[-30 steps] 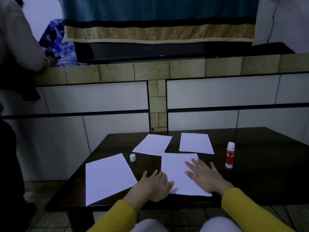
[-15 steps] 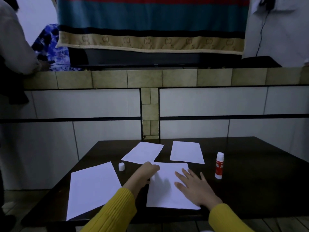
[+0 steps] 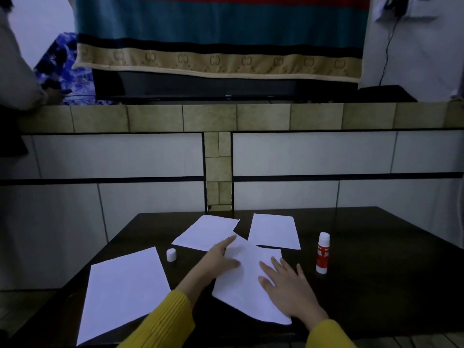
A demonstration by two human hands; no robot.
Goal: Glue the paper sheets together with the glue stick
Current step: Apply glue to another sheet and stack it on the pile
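Head view: a dark desk [image 3: 376, 247] carried four white paper sheets, a glue stick and a loose cap. The middle sheet [image 3: 248, 280] lay askew in front of the person, its far corner overlapping the near edge of the far-left sheet [image 3: 206, 232]. The left hand [image 3: 218, 257] rested at the middle sheet's left edge, index finger stretched toward the far corner, thumb lying on the paper; its grip looked released, with nothing clenched, though whether a fingertip pinched the sheet's edge could not be told. The right hand [image 3: 288, 287] lay flat, palm down, fingers spread on the right half of the same sheet, grip released, pressing rather than holding. Both arms wore yellow sleeves [image 3: 165, 320]. The far-right sheet [image 3: 275, 231] lay flat behind the middle sheet, just apart from it. The large sheet [image 3: 123, 290] lay at the near left of the desk, apart from the others. The cap [image 3: 171, 254] stood upright between the large sheet and the far-left sheet. The glue stick [image 3: 322, 252], red-and-white, stood upright and uncapped to the right of the sheets, near the right hand but not touched. Beyond the desk stood a tiled wall [image 3: 150, 156].
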